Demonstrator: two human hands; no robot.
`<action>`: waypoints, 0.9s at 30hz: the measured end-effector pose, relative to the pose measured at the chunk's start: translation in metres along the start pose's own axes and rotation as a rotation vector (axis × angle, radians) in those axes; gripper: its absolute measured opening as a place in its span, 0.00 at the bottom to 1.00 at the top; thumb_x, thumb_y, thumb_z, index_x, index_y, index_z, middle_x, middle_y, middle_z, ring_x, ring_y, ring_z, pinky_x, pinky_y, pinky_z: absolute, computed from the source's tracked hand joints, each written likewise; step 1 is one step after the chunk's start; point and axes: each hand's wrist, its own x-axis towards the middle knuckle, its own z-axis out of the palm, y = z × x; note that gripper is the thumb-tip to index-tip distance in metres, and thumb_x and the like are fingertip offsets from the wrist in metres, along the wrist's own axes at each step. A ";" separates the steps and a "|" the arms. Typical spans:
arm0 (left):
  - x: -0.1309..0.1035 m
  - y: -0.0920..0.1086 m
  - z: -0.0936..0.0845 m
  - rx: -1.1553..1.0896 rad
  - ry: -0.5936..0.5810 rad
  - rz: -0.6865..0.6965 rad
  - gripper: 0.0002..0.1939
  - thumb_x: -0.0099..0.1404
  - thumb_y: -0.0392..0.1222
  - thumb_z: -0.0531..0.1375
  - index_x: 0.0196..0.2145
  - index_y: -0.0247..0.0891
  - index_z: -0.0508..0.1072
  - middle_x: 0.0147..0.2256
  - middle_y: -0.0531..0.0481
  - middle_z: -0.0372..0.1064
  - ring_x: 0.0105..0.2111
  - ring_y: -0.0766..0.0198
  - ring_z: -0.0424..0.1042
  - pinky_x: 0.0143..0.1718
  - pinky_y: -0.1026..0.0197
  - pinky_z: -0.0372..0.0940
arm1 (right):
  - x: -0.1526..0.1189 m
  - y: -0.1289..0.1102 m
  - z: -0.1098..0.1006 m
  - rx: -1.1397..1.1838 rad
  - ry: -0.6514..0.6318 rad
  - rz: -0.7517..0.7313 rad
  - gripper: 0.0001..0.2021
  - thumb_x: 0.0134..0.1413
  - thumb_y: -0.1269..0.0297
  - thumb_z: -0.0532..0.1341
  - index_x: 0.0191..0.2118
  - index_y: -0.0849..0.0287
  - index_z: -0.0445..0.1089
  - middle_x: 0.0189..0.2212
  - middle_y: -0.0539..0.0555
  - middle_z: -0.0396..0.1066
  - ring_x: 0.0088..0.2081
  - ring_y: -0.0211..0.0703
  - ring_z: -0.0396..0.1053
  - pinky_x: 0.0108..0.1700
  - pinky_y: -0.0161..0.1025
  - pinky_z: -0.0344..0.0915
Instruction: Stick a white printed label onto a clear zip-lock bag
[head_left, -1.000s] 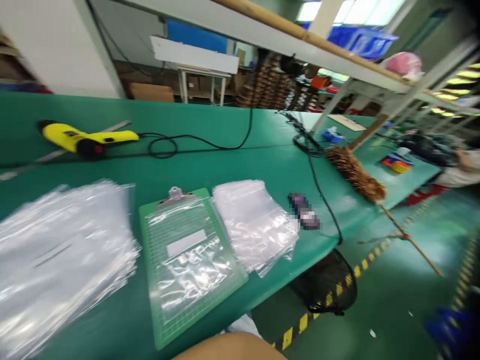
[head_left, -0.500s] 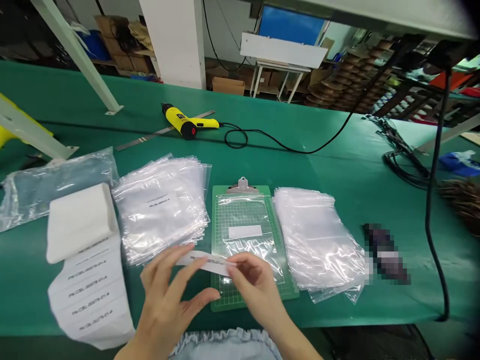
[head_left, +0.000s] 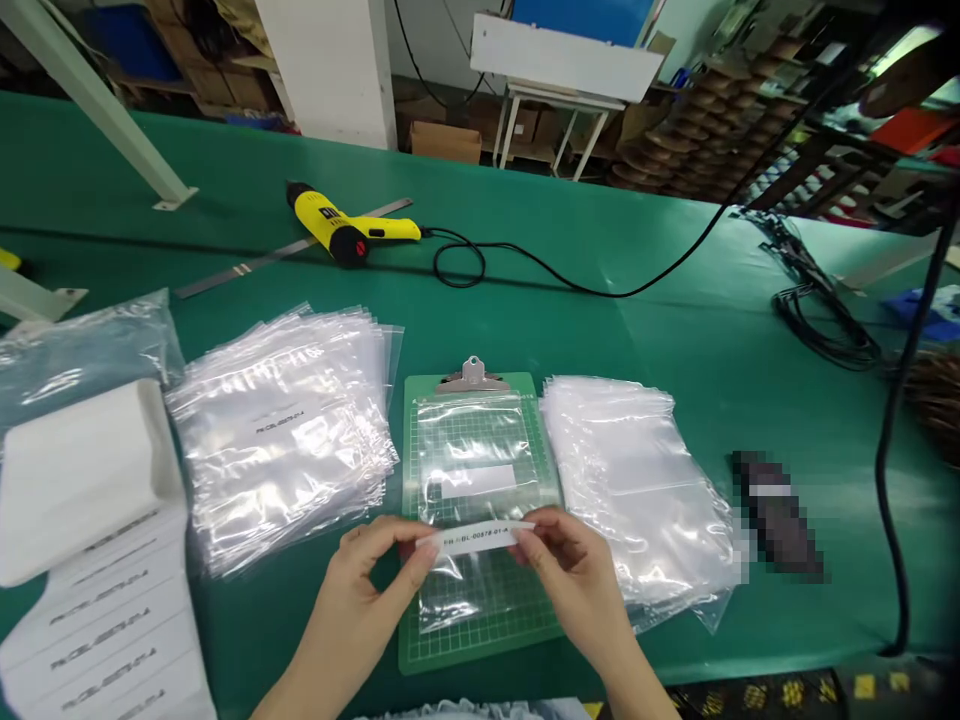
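Observation:
A white printed label [head_left: 477, 538] is stretched level between my two hands. My left hand [head_left: 382, 570] pinches its left end, and my right hand [head_left: 574, 560] pinches its right end. Under it, a clear zip bag [head_left: 457, 600] lies on the green clipboard [head_left: 431, 650], below the metal clip. A white rectangle [head_left: 478, 481] shows on the bag just above the held label. To the left lies a pile of clear bags [head_left: 289, 440], the top one bearing a printed label. At the far left, a folded strip of labels [head_left: 112, 640] hangs toward the table's front.
Another stack of clear bags [head_left: 622, 470] lies right of the clipboard. Farther back, a yellow heat gun [head_left: 337, 225] rests across a metal ruler [head_left: 255, 268], its black cable running right. A blurred dark object [head_left: 776, 515] and a hanging black cable [head_left: 889, 480] are at the right.
My left hand has gone from spread fingers near the label to pinching its left end. The label is now straight, level and facing me. The view has shifted slightly.

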 end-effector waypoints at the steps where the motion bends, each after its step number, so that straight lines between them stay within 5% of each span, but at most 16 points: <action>1: 0.004 -0.003 0.002 0.068 0.005 0.018 0.17 0.63 0.54 0.53 0.47 0.48 0.69 0.39 0.47 0.71 0.38 0.54 0.71 0.32 0.55 0.67 | 0.003 0.001 -0.003 -0.029 0.011 -0.010 0.09 0.47 0.57 0.63 0.27 0.57 0.72 0.20 0.52 0.69 0.25 0.41 0.67 0.28 0.36 0.63; 5: 0.025 -0.015 0.007 0.347 -0.068 0.158 0.37 0.63 0.57 0.53 0.62 0.49 0.39 0.61 0.42 0.48 0.60 0.44 0.47 0.52 0.38 0.55 | 0.021 0.010 -0.017 0.115 0.005 0.085 0.10 0.43 0.57 0.66 0.26 0.58 0.71 0.17 0.51 0.69 0.19 0.37 0.65 0.22 0.34 0.62; 10: 0.056 -0.024 0.007 0.532 -0.328 0.307 0.45 0.60 0.65 0.49 0.62 0.48 0.25 0.65 0.46 0.26 0.63 0.47 0.23 0.57 0.33 0.26 | 0.040 0.028 -0.021 0.392 0.042 0.269 0.12 0.35 0.60 0.71 0.25 0.60 0.70 0.16 0.50 0.70 0.19 0.36 0.66 0.21 0.33 0.65; 17: 0.074 -0.030 0.005 0.601 -0.518 0.369 0.49 0.56 0.70 0.47 0.62 0.46 0.24 0.64 0.49 0.21 0.62 0.47 0.20 0.57 0.35 0.20 | 0.043 0.042 -0.020 0.411 0.083 0.337 0.12 0.34 0.61 0.72 0.26 0.59 0.71 0.17 0.48 0.71 0.21 0.34 0.68 0.25 0.31 0.68; 27: 0.078 -0.042 0.012 0.678 -0.545 0.390 0.50 0.56 0.69 0.50 0.63 0.44 0.26 0.64 0.47 0.21 0.62 0.45 0.21 0.55 0.34 0.18 | 0.043 0.039 -0.024 0.409 0.102 0.366 0.12 0.33 0.62 0.72 0.25 0.59 0.70 0.17 0.48 0.70 0.20 0.36 0.69 0.23 0.33 0.69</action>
